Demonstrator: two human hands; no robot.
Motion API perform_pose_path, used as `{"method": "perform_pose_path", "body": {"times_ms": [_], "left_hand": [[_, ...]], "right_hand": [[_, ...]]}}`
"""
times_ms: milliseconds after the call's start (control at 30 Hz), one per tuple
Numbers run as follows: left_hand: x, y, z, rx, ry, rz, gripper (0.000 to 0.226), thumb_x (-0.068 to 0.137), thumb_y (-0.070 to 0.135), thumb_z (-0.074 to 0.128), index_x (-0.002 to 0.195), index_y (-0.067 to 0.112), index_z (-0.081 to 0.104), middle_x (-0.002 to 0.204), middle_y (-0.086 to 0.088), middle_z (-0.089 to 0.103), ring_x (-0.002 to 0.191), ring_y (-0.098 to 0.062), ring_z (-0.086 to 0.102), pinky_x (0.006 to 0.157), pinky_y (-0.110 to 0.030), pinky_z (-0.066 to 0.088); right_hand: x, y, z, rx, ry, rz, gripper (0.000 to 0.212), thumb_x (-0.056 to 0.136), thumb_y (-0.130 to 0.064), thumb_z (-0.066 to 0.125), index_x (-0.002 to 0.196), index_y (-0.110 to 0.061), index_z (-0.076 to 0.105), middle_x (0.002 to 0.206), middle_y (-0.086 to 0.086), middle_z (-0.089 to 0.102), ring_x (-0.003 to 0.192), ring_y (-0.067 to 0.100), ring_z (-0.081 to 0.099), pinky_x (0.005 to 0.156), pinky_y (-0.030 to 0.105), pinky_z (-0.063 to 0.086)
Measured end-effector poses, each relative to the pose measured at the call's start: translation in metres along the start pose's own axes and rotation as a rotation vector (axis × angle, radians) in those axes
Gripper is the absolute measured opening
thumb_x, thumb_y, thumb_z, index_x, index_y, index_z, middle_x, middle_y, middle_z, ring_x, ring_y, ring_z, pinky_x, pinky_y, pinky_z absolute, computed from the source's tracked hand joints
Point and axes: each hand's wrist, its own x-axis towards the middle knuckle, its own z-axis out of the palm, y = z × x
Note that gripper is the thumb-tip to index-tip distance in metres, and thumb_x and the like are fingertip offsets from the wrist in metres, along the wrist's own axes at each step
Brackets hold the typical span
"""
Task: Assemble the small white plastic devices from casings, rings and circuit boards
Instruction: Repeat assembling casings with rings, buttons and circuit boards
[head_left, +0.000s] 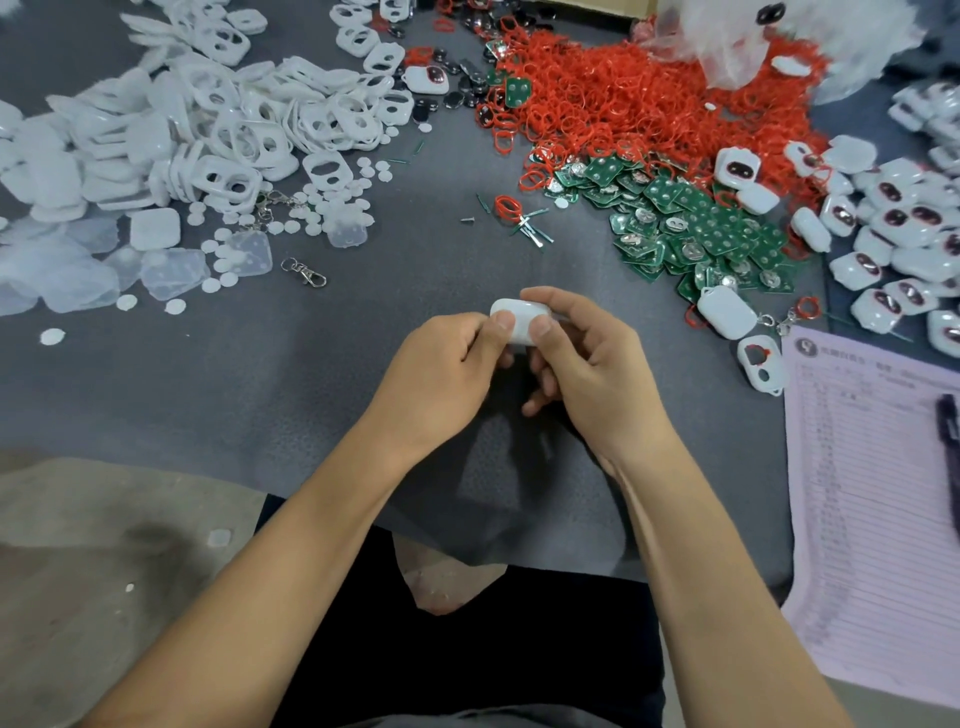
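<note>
You pinch the casing (521, 322) between both hands, left (447, 374) at its 8 o'clock, right (587, 364) at 4, long axis crosswise above the counter (311, 374); neither hand is nearer.

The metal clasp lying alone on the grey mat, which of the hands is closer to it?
Left. The left hand sits below and right of the clasp; the right hand is farther right, beyond the white casing both hands pinch.

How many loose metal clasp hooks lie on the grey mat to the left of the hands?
2 that I can see: one clasp hook alone near the clear covers, another clasp hook at the edge of the white casing pile. More may be hidden under the pile.
</note>
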Motion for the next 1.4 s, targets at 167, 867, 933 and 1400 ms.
{"method": "perform_pose_path", "body": {"times_ms": [167,867,933,1400], "left_hand": [[-0.001,0.000,0.000,-0.073,-0.012,-0.026,0.049,0.109,0.050,0.041,0.071,0.026,0.061,0.051,0.014,0.055,0.047,-0.004,0.052,0.061,-0.041,0.051],[-0.019,-0.002,0.003,-0.109,0.008,0.170,0.007,0.102,0.030,0.065,0.102,0.036,0.068,0.085,0.019,0.072,0.074,-0.004,0.069,0.064,-0.017,0.051],[-0.019,-0.003,0.003,-0.126,-0.045,0.159,0.011,0.099,0.032,0.066,0.109,0.036,0.068,0.093,0.015,0.074,0.081,-0.013,0.072,0.072,-0.031,0.057],[-0.013,-0.010,-0.005,-0.510,0.047,0.074,0.005,0.100,0.018,0.068,0.105,0.018,0.070,0.097,0.000,0.078,0.081,-0.019,0.077,0.074,-0.026,0.061]], "right_hand": [[-0.005,0.003,-0.001,0.021,0.013,-0.035,0.027,0.106,-0.007,0.057,0.130,-0.017,0.065,0.069,0.004,0.062,0.055,0.013,0.053,0.050,0.031,0.057],[-0.015,0.000,-0.001,0.156,0.107,-0.053,0.017,0.099,-0.028,0.066,0.095,-0.012,0.065,0.078,0.000,0.069,0.064,0.016,0.066,0.050,0.028,0.055],[-0.016,0.002,-0.003,0.112,0.126,-0.068,0.011,0.099,-0.021,0.070,0.098,-0.012,0.065,0.082,0.003,0.069,0.066,0.018,0.066,0.050,0.027,0.053],[-0.014,0.007,-0.005,0.142,0.117,-0.085,0.013,0.101,-0.012,0.067,0.108,-0.015,0.077,0.086,0.003,0.077,0.075,0.013,0.071,0.064,0.025,0.058]]}}
